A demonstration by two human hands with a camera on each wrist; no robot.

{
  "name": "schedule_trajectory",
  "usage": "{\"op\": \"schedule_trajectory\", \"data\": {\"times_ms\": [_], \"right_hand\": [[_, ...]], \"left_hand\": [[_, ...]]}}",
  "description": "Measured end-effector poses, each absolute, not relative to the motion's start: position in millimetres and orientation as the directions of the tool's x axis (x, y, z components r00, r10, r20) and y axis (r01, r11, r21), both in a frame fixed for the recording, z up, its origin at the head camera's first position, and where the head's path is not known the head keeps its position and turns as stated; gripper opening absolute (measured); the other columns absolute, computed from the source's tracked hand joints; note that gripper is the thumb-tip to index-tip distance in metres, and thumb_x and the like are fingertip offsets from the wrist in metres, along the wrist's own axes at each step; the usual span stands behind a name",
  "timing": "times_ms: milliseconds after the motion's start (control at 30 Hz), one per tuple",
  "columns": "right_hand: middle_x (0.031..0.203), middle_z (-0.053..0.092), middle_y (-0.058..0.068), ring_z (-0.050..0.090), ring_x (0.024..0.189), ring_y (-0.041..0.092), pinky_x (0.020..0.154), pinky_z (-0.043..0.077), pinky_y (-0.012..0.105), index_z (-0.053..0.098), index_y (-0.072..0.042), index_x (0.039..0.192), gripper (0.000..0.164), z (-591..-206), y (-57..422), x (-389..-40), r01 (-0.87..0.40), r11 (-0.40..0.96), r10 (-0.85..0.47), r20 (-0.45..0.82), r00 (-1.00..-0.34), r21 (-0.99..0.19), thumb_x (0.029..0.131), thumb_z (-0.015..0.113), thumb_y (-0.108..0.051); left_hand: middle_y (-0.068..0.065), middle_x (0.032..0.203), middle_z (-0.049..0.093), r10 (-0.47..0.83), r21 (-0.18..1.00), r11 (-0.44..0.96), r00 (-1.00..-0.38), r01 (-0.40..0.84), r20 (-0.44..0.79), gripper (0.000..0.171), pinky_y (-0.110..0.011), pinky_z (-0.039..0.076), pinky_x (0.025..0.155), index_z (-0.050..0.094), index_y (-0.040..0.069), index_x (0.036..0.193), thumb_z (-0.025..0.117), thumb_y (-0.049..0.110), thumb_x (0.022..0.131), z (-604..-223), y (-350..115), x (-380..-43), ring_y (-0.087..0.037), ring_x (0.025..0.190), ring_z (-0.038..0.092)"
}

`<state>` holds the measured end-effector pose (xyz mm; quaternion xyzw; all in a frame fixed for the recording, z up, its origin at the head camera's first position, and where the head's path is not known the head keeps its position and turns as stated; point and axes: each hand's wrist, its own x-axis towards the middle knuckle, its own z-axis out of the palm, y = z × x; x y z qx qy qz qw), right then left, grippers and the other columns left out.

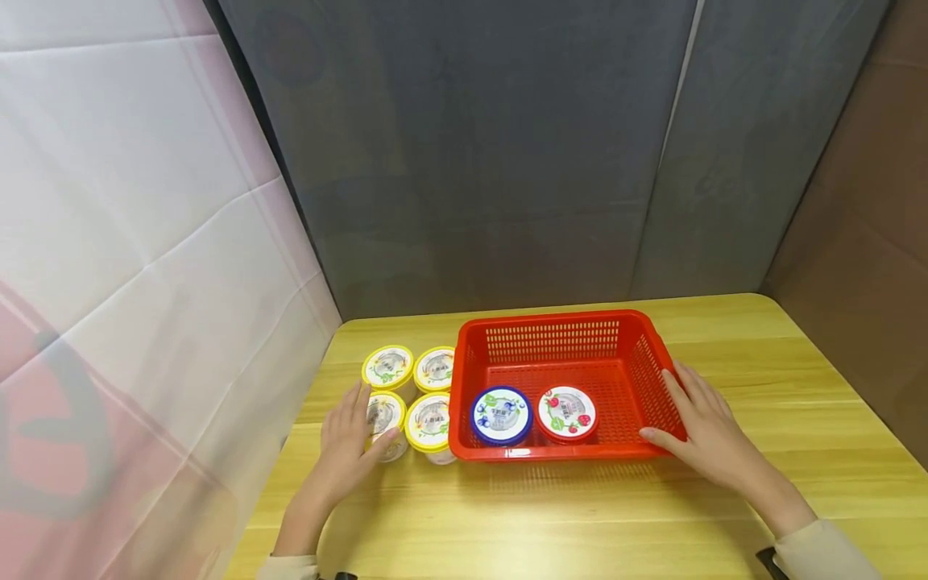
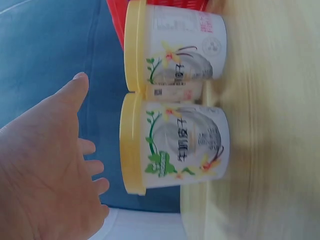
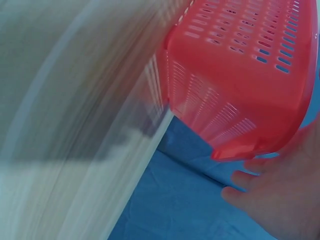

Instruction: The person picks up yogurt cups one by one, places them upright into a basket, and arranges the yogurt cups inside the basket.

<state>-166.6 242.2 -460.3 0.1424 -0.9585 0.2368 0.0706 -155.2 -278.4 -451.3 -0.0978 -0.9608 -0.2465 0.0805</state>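
Observation:
My left hand [image 1: 346, 439] is beside the front-left of several yellow-lidded tubs [image 1: 428, 421], its fingers spread and holding nothing. The left wrist view shows that hand [image 2: 55, 165] apart from the lid of the nearest white tub [image 2: 182, 142], which has vanilla flowers printed on it. A red plastic basket [image 1: 551, 451] sits right of these tubs. Inside it stand a blue-lidded tub [image 1: 501, 416] and a red-lidded tub [image 1: 567, 413]. At the basket's right rim is my right hand [image 1: 706, 427], fingers fairly straight along the outside, thumb over the front corner.
The wooden table [image 1: 580, 524] extends in front of and to the right of the basket. Behind it rises a dark grey cloth wall [image 1: 493, 161]. A pale printed sheet [image 1: 145, 201] stands on the left, a brown panel [image 1: 863, 201] on the right.

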Motion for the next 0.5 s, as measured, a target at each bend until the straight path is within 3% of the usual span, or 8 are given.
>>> {"op": "schedule_trajectory", "data": {"times_ms": [500], "right_hand": [[0.168,0.005,0.018,0.021,0.144,0.054,0.110,0.020,0.073,0.013,-0.005,0.159,0.108,-465,243,-160,-0.277,0.842,-0.234,0.149,-0.961,-0.464,0.084,0.066,-0.063]], "left_hand": [[-0.029,0.164,0.003,0.107,0.484,0.862,-0.987,0.152,0.118,0.099,-0.072,0.003,0.116,0.005,0.000,0.158,0.063,0.048,0.093,-459,-292,-149,-0.053,0.149,0.004]]}}
